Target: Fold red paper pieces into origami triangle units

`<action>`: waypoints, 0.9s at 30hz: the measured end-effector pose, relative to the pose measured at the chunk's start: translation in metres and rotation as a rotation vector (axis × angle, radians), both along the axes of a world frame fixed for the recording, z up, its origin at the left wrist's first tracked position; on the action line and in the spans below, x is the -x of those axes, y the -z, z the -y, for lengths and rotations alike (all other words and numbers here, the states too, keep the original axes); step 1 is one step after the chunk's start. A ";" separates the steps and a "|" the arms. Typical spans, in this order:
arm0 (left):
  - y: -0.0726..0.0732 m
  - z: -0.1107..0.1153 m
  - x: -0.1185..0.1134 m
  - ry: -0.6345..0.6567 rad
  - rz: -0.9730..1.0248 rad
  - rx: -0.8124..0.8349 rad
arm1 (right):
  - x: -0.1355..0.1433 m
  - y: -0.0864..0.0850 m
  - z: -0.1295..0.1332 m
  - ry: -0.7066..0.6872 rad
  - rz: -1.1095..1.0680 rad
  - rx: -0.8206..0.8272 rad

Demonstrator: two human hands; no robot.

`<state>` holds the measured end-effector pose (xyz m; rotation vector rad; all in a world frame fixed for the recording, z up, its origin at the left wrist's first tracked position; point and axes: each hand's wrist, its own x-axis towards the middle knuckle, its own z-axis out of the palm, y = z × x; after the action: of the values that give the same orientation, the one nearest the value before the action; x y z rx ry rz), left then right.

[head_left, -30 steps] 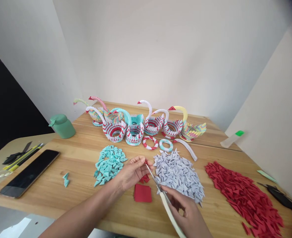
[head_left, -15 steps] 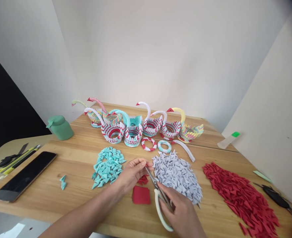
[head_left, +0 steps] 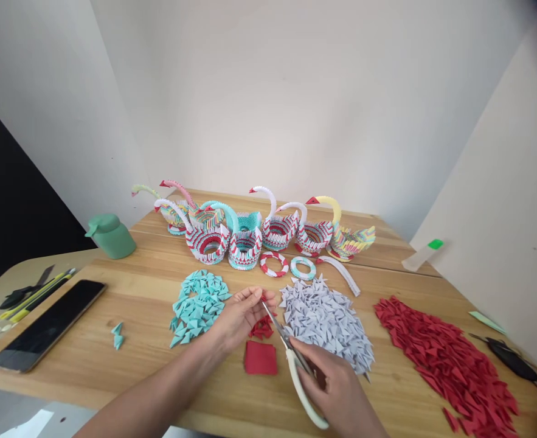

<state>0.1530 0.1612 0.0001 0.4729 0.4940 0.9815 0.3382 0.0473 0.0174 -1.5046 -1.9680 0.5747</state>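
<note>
My left hand [head_left: 245, 310] pinches a small red paper piece [head_left: 263, 297] between thumb and fingers, just above the table. In my right hand [head_left: 334, 384] are scissors [head_left: 301, 384] with cream handles, their blade tips touching or very near that red piece. Below the hands lie a few small red folded pieces [head_left: 262, 328] and a stack of red paper squares [head_left: 260, 358]. A heap of turquoise folded triangles [head_left: 199, 307] is left of my left hand. Beyond the scissors spreads a heap of pale grey-lilac folded triangles [head_left: 325, 322].
Several folded-paper swans [head_left: 245, 243] stand at the back, with two paper rings [head_left: 274, 265] and a loose swan neck [head_left: 341, 275] before them. Red triangles [head_left: 450, 365] are heaped at right. A phone [head_left: 49, 325] and green pot [head_left: 110, 236] are at left.
Both hands have shifted slightly; the scissors have drawn a little down and right, and their tips show more clearly. The red piece stays pinched in my left hand.
</note>
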 end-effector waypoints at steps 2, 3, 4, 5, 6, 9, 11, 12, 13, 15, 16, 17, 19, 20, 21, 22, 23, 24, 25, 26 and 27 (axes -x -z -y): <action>0.002 -0.002 0.001 -0.001 0.012 0.006 | -0.003 -0.002 0.001 0.012 -0.016 0.015; 0.003 -0.002 0.001 0.002 0.016 0.007 | -0.004 -0.003 0.001 0.023 -0.021 0.013; 0.003 -0.003 0.001 0.005 0.019 0.006 | -0.004 -0.004 0.001 0.030 -0.023 0.014; 0.004 -0.003 0.002 0.009 0.022 0.007 | -0.004 -0.004 0.001 0.037 -0.025 0.015; 0.004 -0.002 0.002 0.013 0.024 0.009 | -0.004 -0.004 0.001 0.040 -0.026 0.016; 0.002 -0.001 0.002 0.025 0.013 0.017 | -0.003 -0.003 0.000 0.035 -0.029 0.015; -0.001 0.001 0.001 0.042 -0.009 0.014 | -0.002 -0.002 -0.001 0.039 -0.041 0.005; -0.002 0.002 0.000 0.055 -0.025 0.003 | -0.002 -0.002 -0.001 0.045 -0.049 0.002; -0.004 0.003 0.000 0.066 -0.043 -0.012 | -0.002 -0.002 -0.002 0.055 -0.055 -0.001; -0.005 0.004 -0.002 0.087 -0.072 -0.045 | -0.001 -0.002 -0.003 0.071 -0.057 0.001; -0.006 0.004 -0.002 0.089 -0.081 -0.056 | 0.000 -0.003 -0.003 0.075 -0.053 0.005; -0.006 0.004 -0.002 0.088 -0.088 -0.061 | 0.000 -0.003 -0.004 0.079 -0.051 0.011; -0.005 0.003 -0.002 0.083 -0.084 -0.053 | 0.000 -0.005 -0.003 0.085 -0.058 0.032; -0.004 0.002 -0.001 0.079 -0.074 -0.043 | 0.000 -0.006 -0.003 0.087 -0.067 0.047; -0.004 0.001 0.000 0.071 -0.059 -0.029 | 0.000 -0.007 -0.002 0.090 -0.079 0.060; -0.003 -0.001 0.001 0.061 -0.043 -0.012 | -0.001 -0.008 -0.002 0.091 -0.093 0.071; -0.003 -0.002 0.002 0.049 -0.027 0.006 | -0.002 -0.009 -0.001 0.092 -0.106 0.082; -0.002 -0.003 0.003 0.037 -0.014 0.022 | -0.002 -0.010 -0.001 0.091 -0.118 0.093; -0.002 -0.004 0.003 0.029 -0.006 0.037 | -0.003 -0.011 0.000 0.090 -0.128 0.103; -0.001 -0.004 0.004 0.027 -0.001 0.047 | -0.003 -0.012 0.000 0.088 -0.134 0.114; -0.001 -0.004 0.004 0.030 0.001 0.054 | -0.003 -0.013 0.000 0.088 -0.139 0.125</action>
<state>0.1491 0.1654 0.0007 0.4309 0.5101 0.9371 0.3410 0.0474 0.0304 -1.5735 -1.7799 0.7549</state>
